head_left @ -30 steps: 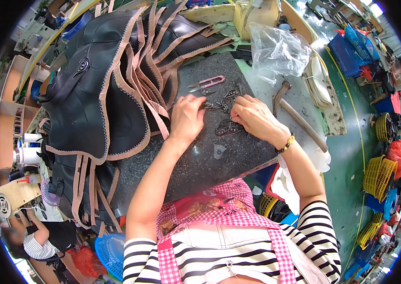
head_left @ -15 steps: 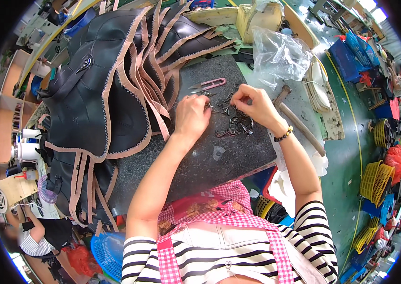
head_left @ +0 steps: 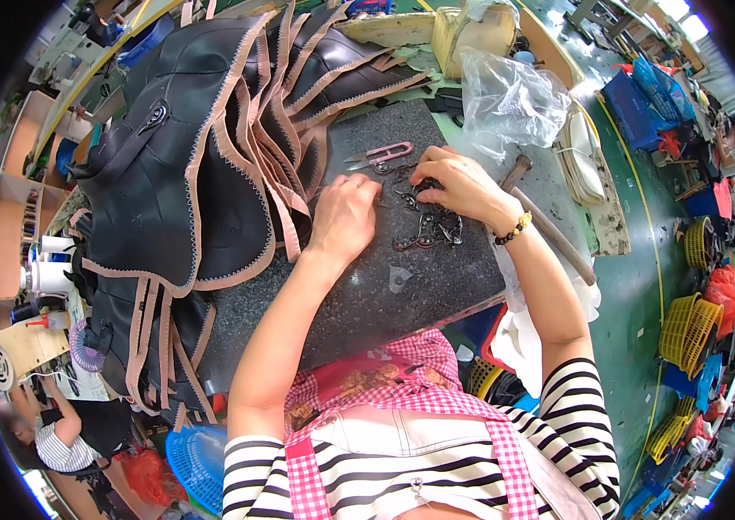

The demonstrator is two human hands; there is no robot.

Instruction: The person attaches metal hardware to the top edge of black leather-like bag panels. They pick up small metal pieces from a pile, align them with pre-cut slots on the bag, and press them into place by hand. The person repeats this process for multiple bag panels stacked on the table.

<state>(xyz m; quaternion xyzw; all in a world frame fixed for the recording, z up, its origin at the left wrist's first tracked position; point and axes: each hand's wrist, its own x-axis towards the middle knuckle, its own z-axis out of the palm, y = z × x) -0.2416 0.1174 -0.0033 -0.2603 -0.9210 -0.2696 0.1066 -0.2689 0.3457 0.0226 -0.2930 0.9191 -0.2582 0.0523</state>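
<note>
My left hand (head_left: pixel 343 217) is closed above the dark stone slab (head_left: pixel 350 303), knuckles up. Whatever its curled fingers hold is hidden. My right hand (head_left: pixel 465 187) bends its fingers down onto the far part of a small pile of dark metal buckles (head_left: pixel 428 232). Its fingertips are closed at the pieces, and I cannot make out what is between them. More of the metal pieces lie loose between my two hands. Just beyond them rests a pair of thread snips (head_left: pixel 389 153) with a pink handle.
Black leather pieces with zigzag-stitched tan edges (head_left: pixel 168 173) are heaped on the left. A hammer (head_left: pixel 558 234) lies to the right of my right hand. Beyond are a crumpled clear plastic bag (head_left: pixel 510 104) and a bundle of pale strips (head_left: pixel 582 156). Another person (head_left: pixel 64 442) sits at far left.
My right hand has shifted slightly left, its fingers now lowered onto the buckles instead of raised in a pinch. The left hand has drawn a little left, away from the pile.
</note>
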